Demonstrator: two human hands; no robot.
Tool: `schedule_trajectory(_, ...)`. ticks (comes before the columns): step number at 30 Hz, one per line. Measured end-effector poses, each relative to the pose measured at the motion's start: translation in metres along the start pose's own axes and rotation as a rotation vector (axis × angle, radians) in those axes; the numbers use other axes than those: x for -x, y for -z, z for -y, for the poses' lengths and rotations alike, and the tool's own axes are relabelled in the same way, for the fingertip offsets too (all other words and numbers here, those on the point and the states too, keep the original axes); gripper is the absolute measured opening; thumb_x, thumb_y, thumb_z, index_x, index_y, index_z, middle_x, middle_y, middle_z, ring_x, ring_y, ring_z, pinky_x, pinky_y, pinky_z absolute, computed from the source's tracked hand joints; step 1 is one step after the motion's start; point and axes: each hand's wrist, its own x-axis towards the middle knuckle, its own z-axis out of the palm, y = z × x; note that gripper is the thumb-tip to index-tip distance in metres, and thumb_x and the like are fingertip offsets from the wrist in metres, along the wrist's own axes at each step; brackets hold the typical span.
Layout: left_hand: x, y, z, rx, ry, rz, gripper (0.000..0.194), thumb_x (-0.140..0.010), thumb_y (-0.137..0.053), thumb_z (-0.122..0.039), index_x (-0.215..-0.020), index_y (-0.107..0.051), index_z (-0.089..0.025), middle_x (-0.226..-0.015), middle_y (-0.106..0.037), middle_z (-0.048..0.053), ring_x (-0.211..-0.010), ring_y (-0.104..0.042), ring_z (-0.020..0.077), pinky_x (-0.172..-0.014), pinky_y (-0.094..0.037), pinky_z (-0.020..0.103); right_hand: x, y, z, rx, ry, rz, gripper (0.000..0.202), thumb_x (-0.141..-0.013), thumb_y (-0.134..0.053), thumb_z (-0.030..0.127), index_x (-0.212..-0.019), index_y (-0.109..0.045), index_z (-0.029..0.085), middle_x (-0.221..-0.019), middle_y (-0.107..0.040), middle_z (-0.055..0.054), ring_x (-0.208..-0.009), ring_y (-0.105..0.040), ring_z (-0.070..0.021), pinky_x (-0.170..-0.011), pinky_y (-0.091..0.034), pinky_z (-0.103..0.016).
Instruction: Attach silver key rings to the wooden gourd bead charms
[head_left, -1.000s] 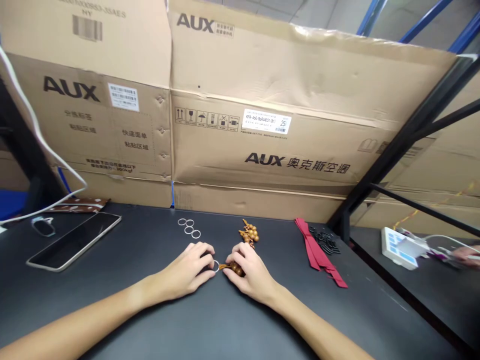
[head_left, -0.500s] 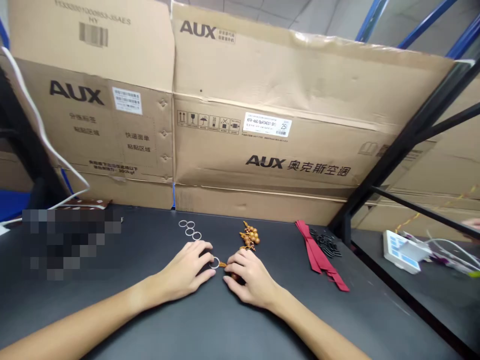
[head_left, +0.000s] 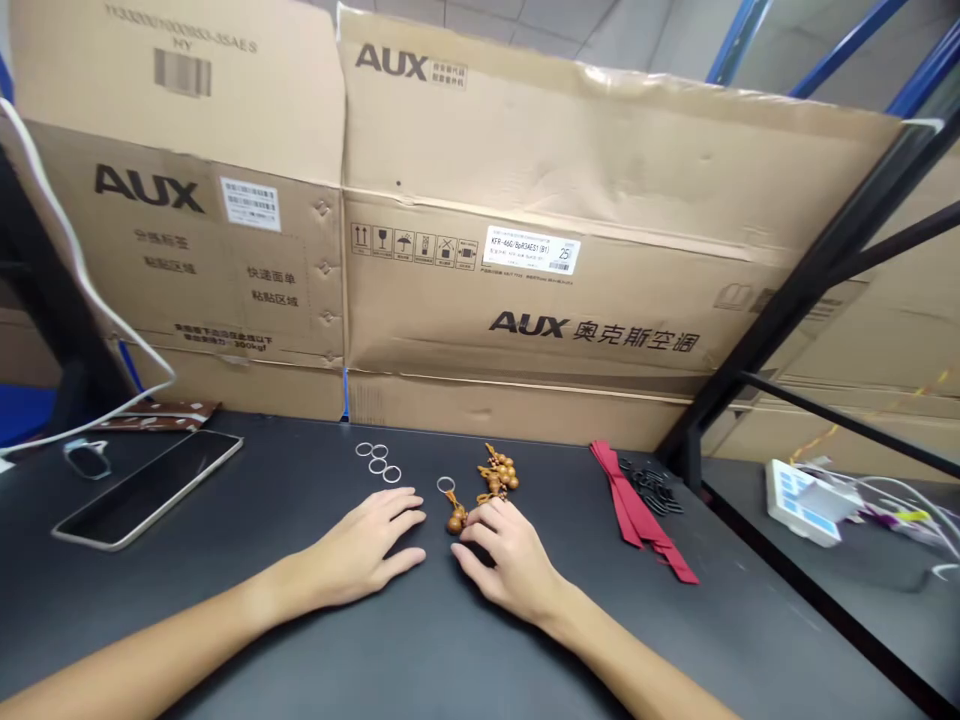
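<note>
A bead pendant (head_left: 456,519) with brown wooden beads and an orange cord lies on the black table, a metal key ring (head_left: 445,485) at its far end. My right hand (head_left: 506,555) rests beside it, fingertips at the beads and thumb apart from the fingers. My left hand (head_left: 373,545) lies on the table to the left, fingers spread, holding nothing. Beyond it are several loose key rings (head_left: 379,465). A small heap of similar bead pendants (head_left: 500,470) sits just past my right hand, which partly hides the nearest one.
Red ribbon strips (head_left: 637,510) and black clasps (head_left: 654,488) lie to the right. A phone (head_left: 150,490) and a ring-like object (head_left: 88,458) are at left. Cardboard boxes (head_left: 525,300) wall off the back; a black rack post (head_left: 780,310) slants on the right.
The key ring with its bead pendant has moved away from me and turned, from between my hands to beyond them. My left hand has let go of the ring and drawn back slightly.
</note>
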Motion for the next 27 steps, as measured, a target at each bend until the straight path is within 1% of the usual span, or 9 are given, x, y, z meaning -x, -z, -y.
schedule_trajectory(3, 0.001, -0.001, -0.001, 0.006, -0.007, -0.028, 0.038, -0.096, -0.052, -0.041, -0.127, -0.059, -0.020, -0.136, -0.056, 0.012, -0.131, -0.046, 0.0304, -0.107, -0.042, 0.048, 0.001, -0.003, 0.001, 0.025, 0.004, -0.010, 0.018, -0.092, -0.053, 0.028, -0.083, -0.066, 0.019, -0.084, -0.063, -0.008, -0.078, -0.056, -0.0198, -0.074, -0.046, -0.035)
schedule_trajectory(5, 0.001, -0.001, -0.001, 0.007, -0.023, -0.052, 0.036, -0.096, -0.053, -0.039, -0.125, -0.060, -0.020, -0.135, -0.057, 0.012, -0.129, -0.047, 0.0305, -0.106, -0.043, 0.047, 0.001, -0.004, 0.002, 0.026, 0.034, 0.025, 0.023, -0.093, -0.051, 0.028, -0.078, -0.065, 0.019, -0.077, -0.061, -0.006, -0.072, -0.053, -0.0187, -0.070, -0.044, -0.034)
schedule_trajectory(7, 0.000, -0.001, -0.002, -0.006, -0.028, -0.057, 0.034, -0.095, -0.054, -0.037, -0.124, -0.061, -0.019, -0.133, -0.058, 0.012, -0.128, -0.048, 0.0305, -0.106, -0.044, 0.047, 0.000, -0.004, 0.004, 0.009, 0.060, 0.087, 0.021, -0.093, -0.051, 0.028, -0.081, -0.066, 0.019, -0.078, -0.062, -0.006, -0.072, -0.053, -0.0186, -0.070, -0.044, -0.034)
schedule_trajectory(9, 0.000, 0.000, -0.003, -0.023, -0.019, -0.054, 0.033, -0.095, -0.054, -0.036, -0.122, -0.062, -0.019, -0.131, -0.059, 0.012, -0.126, -0.050, 0.0308, -0.105, -0.044, 0.047, -0.002, -0.002, 0.007, -0.002, 0.031, 0.128, 0.017, -0.091, -0.054, 0.030, -0.094, -0.067, 0.019, -0.089, -0.064, -0.008, -0.079, -0.056, -0.0205, -0.074, -0.046, -0.035)
schedule_trajectory(12, -0.002, 0.002, -0.006, -0.016, -0.009, -0.064, 0.030, -0.095, -0.054, -0.035, -0.118, -0.063, -0.019, -0.127, -0.060, 0.012, -0.120, -0.054, 0.0294, -0.102, -0.045, 0.046, -0.008, 0.000, 0.008, 0.026, -0.094, 0.165, 0.034, -0.089, -0.059, 0.037, -0.118, -0.062, 0.018, -0.112, -0.063, -0.013, -0.100, -0.056, -0.0267, -0.087, -0.047, -0.043)
schedule_trajectory(16, -0.001, 0.002, -0.005, 0.016, -0.004, -0.063, 0.031, -0.095, -0.053, -0.036, -0.120, -0.063, -0.020, -0.126, -0.061, 0.011, -0.115, -0.057, 0.0270, -0.100, -0.047, 0.042, -0.008, 0.000, 0.004, 0.025, -0.175, 0.259, 0.056, -0.092, -0.054, 0.047, -0.140, -0.047, 0.018, -0.145, -0.046, -0.015, -0.131, -0.043, -0.0323, -0.106, -0.037, -0.051)
schedule_trajectory(19, 0.001, 0.001, -0.002, 0.033, -0.001, -0.020, 0.039, -0.095, -0.052, -0.041, -0.129, -0.058, -0.022, -0.136, -0.056, 0.010, -0.125, -0.052, 0.0285, -0.105, -0.043, 0.043, -0.004, 0.000, 0.001, -0.028, -0.158, 0.334, 0.063, -0.093, -0.050, 0.052, -0.145, -0.041, 0.018, -0.153, -0.035, -0.014, -0.141, -0.031, -0.0325, -0.113, -0.030, -0.052)
schedule_trajectory(23, 0.005, 0.004, 0.002, 0.053, -0.002, 0.065, 0.055, -0.094, -0.051, -0.050, -0.143, -0.045, -0.025, -0.149, -0.044, 0.009, -0.135, -0.042, 0.0293, -0.110, -0.037, 0.043, 0.001, 0.005, 0.000, -0.073, -0.141, 0.422, 0.070, -0.093, -0.049, 0.055, -0.151, -0.030, 0.021, -0.158, -0.023, -0.011, -0.146, -0.020, -0.0320, -0.117, -0.023, -0.054)
schedule_trajectory(27, 0.007, 0.007, 0.002, 0.051, 0.004, 0.120, 0.063, -0.093, -0.050, -0.055, -0.148, -0.037, -0.026, -0.152, -0.037, 0.008, -0.139, -0.037, 0.0304, -0.113, -0.034, 0.044, 0.000, 0.010, 0.002, -0.080, -0.135, 0.453, 0.073, -0.093, -0.049, 0.055, -0.152, -0.026, 0.020, -0.159, -0.018, -0.010, -0.147, -0.015, -0.0309, -0.118, -0.021, -0.053)
